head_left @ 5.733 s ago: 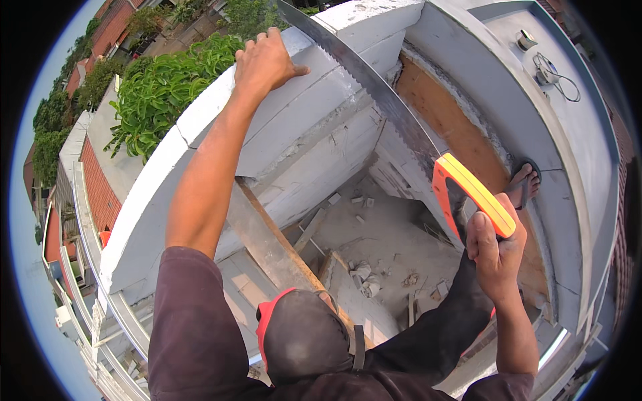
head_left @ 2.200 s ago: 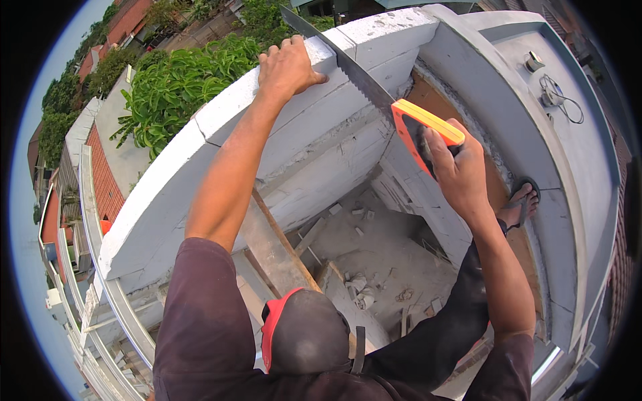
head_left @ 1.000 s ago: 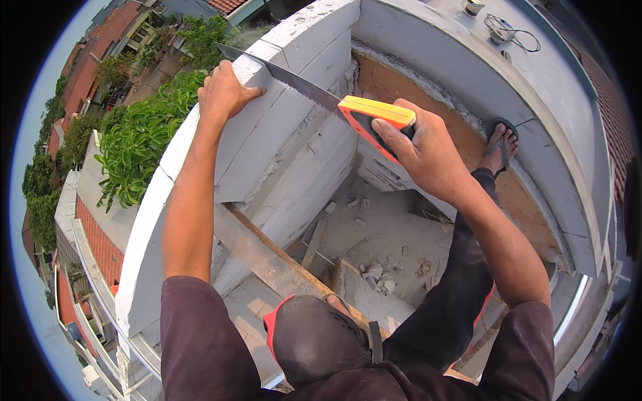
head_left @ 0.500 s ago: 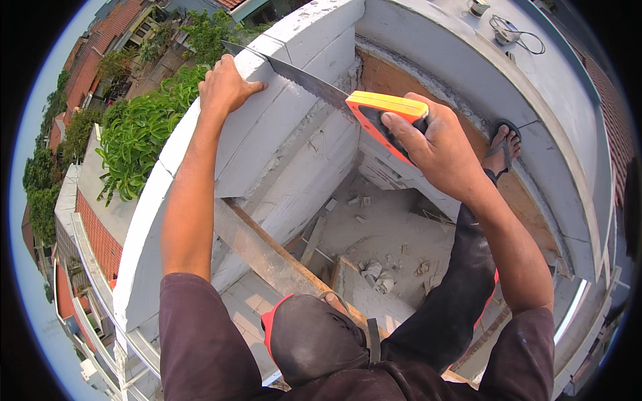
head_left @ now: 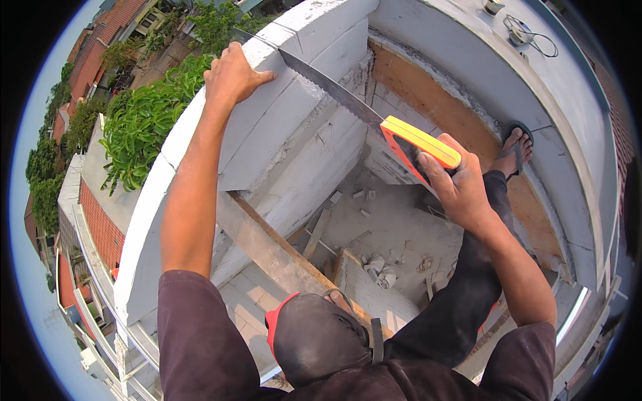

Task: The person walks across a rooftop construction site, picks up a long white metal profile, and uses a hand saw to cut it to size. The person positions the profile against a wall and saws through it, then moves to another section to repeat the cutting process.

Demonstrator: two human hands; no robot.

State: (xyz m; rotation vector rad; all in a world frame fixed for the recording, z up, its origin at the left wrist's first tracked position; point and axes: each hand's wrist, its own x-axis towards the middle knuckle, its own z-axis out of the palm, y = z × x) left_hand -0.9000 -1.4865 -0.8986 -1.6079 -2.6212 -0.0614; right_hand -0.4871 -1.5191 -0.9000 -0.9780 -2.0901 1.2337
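My right hand (head_left: 463,190) is closed round the orange-and-black handle of a hand saw (head_left: 329,87). Its long toothed blade runs up and left across the top edge of a white block wall (head_left: 264,137), the tip sticking out past the outer side. Where the blade crosses, it sits in or against a thin line in the block; how deep the cut goes I cannot tell. Just left of the blade, my left hand (head_left: 233,79) grips the wall's top, fingers over the edge and thumb on the inner face. The fingertips on the outer side are partly hidden.
Below lies a dusty floor (head_left: 361,214) with rubble. A wooden plank (head_left: 267,244) spans the gap beneath me. My sandalled foot (head_left: 515,150) rests on the right-hand ledge. A coiled cable (head_left: 535,37) lies at far right. Leafy branches (head_left: 150,123) and roofs lie beyond the wall.
My right hand has drawn the saw back, down and to the right, so more blade shows on my side of the wall. My left hand keeps its place on the wall.
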